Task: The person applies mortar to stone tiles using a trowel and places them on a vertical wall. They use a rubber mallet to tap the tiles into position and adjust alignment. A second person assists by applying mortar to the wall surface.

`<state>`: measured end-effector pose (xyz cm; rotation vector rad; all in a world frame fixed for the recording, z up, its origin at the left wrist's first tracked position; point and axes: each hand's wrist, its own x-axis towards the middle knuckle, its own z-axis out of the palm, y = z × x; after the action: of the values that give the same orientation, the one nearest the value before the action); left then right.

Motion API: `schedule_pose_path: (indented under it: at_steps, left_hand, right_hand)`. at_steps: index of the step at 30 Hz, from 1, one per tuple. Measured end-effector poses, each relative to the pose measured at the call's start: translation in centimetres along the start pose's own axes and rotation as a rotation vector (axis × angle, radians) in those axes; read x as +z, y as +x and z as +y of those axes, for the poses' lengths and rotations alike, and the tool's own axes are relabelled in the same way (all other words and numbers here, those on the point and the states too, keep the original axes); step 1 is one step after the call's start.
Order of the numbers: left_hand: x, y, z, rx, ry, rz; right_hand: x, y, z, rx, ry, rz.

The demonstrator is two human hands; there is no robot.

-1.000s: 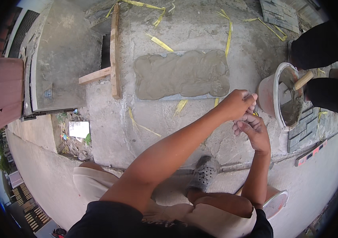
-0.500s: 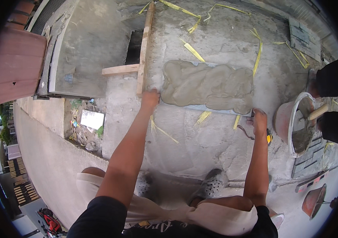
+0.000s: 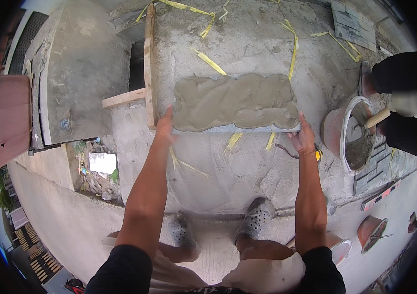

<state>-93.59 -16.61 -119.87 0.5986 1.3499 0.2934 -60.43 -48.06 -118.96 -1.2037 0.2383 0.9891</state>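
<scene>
A long grey stone tile (image 3: 225, 129) lies level in front of me, its top thickly spread with wet mortar (image 3: 233, 100). Only the tile's near edge and a bit of its far edge show past the mortar. My left hand (image 3: 165, 125) grips the tile's left end, beside the upright wooden strip. At the right end my right hand (image 3: 304, 136) is closed around the near corner, thumb along the side. The fingers under the tile are hidden.
Right of the tile stands a bucket of mortar (image 3: 330, 128) with a wooden-handled tool (image 3: 378, 118). Another person's dark-trousered legs (image 3: 398, 73) are behind it. A yellow tape measure (image 3: 318, 154) lies by my right wrist. A wooden frame (image 3: 149, 63) borders the left; yellow straps (image 3: 210, 62) litter the concrete.
My hands have closed on the tile's two ends, and it looks lifted and slightly turned. My view has shifted, and I stand more upright. The other person's hand has come near the bucket.
</scene>
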Motion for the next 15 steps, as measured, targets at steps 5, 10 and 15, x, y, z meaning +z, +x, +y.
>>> schedule_pose_path:
  at_steps: [5,10,15]
  left_hand:
    - [-4.3,-10.7,-2.3,-0.039,-0.186,-0.147]
    - [-8.6,-32.2,-1.6,-0.232,-0.278,-0.071]
    - [-7.6,-56.8,7.4,-0.332,-0.248,0.051]
  right_hand:
    - [1.2,-10.7,-2.3,0.061,0.129,0.043]
    - [1.5,-30.5,-7.8,0.273,0.300,0.149]
    - [7.1,-50.5,-19.6,0.331,0.395,0.107]
